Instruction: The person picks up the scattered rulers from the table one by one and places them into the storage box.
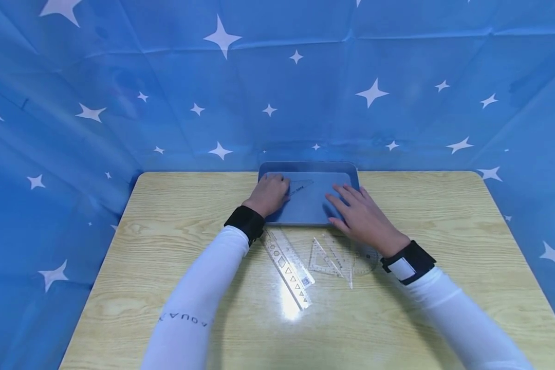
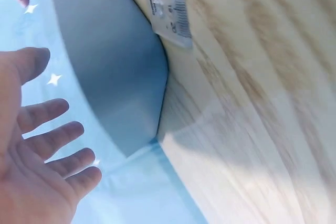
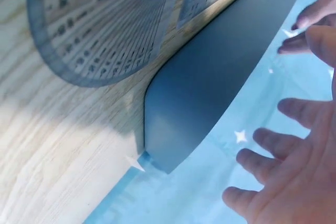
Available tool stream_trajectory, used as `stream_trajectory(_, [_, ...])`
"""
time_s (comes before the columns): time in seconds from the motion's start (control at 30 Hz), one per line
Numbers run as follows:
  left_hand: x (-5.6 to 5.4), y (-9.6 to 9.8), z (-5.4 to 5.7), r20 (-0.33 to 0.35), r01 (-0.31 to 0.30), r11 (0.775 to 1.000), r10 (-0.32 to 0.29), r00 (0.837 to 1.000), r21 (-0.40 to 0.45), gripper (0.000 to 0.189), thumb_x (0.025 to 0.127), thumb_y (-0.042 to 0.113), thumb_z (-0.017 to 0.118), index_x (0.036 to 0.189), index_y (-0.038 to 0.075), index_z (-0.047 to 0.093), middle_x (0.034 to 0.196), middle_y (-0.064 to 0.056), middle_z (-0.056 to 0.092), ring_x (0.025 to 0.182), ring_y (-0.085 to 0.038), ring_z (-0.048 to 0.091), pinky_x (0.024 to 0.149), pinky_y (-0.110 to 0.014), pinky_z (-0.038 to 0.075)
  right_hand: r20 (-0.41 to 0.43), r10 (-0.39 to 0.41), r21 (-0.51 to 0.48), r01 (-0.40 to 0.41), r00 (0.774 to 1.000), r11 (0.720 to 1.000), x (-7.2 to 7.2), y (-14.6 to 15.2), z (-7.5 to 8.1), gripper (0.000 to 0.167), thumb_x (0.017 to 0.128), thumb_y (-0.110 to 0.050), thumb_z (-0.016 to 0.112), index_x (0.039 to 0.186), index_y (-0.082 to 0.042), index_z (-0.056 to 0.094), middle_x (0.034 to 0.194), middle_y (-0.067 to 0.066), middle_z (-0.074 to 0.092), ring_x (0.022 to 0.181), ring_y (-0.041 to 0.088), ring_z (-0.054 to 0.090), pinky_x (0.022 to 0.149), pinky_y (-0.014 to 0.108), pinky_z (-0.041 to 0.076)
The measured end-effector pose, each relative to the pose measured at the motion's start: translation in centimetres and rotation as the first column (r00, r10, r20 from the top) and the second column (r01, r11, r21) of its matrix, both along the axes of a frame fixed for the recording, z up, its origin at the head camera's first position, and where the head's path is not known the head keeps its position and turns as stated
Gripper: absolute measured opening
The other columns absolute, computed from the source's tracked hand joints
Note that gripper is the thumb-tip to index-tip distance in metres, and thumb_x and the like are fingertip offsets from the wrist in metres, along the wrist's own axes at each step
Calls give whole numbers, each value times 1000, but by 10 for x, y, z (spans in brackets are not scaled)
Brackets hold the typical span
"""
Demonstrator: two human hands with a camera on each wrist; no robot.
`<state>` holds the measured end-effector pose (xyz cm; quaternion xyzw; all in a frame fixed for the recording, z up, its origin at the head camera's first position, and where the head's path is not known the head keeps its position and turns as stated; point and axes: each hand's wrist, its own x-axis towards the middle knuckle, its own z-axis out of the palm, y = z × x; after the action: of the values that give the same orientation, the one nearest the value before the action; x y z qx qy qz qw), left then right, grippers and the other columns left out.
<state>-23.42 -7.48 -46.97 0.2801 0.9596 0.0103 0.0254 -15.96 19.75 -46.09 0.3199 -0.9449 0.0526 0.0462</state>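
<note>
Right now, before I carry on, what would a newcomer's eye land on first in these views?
Probably the blue star-patterned backdrop behind the wood-grained table. Next, the blue-grey tray at the table's far edge, with the left hand at its left side and the right hand at its right. Then the clear rulers and protractor on the table, in front of the tray.

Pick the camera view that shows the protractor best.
Right wrist. There the protractor is large, with its curved edge and printed markings visible, though cut off at the picture's top. Head shows it small and faint near the right hand; left wrist doesn't show it.
</note>
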Motion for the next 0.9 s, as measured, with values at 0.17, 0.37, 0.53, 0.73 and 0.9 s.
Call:
stream_trajectory(0.17, [7, -8, 4, 20, -36, 995, 34, 999, 95, 46, 104, 35, 62, 134, 0, 62, 141, -22, 59, 139, -37, 50, 123, -45, 33, 22, -10, -11, 10, 1000, 1000, 6, -1, 3, 65, 102, -44, 61, 155, -9, 46, 163, 21, 38, 149, 45, 36, 117, 71, 29])
stream_trajectory(0.37, [31, -28, 10, 20, -45, 973, 41, 999, 228, 54, 106, 35, 58, 148, 1, 51, 159, -22, 43, 153, -39, 32, 129, -45, 19, 47, -19, -23, 20, 999, 1000, 17, 2, 6, 77, 98, -47, 67, 160, -11, 37, 167, 21, 30, 152, 46, 29, 117, 73, 24])
stream_trajectory(0.53, [51, -44, 14, -40, 12, 950, 1, 999, 313, 58, 104, 33, 62, 150, 0, 48, 160, -24, 41, 152, -42, 32, 128, -49, 22, 40, -26, -30, 28, 999, 999, 23, 2, 5, 83, 97, -50, 66, 162, -11, 33, 168, 21, 25, 154, 46, 26, 118, 73, 23])
stream_trajectory(0.73, [74, -52, 17, -74, 39, 932, -13, 997, 361, 59, 102, 31, 66, 149, 0, 49, 156, -23, 45, 149, -44, 36, 126, -51, 27, 33, -2, -54, 3, 999, 999, 34, -4, 1, 82, 96, -47, 69, 161, -9, 35, 168, 22, 26, 153, 46, 29, 118, 71, 27])
stream_trajectory(0.9, [93, -54, 12, -104, 88, 920, -52, 993, 382, 49, 100, 24, 70, 140, 0, 59, 151, -21, 52, 145, -40, 44, 122, -49, 34, 2, 67, -78, -66, 998, 995, 45, -13, -4, 80, 95, -42, 72, 158, -6, 39, 167, 22, 28, 152, 46, 31, 116, 69, 31])
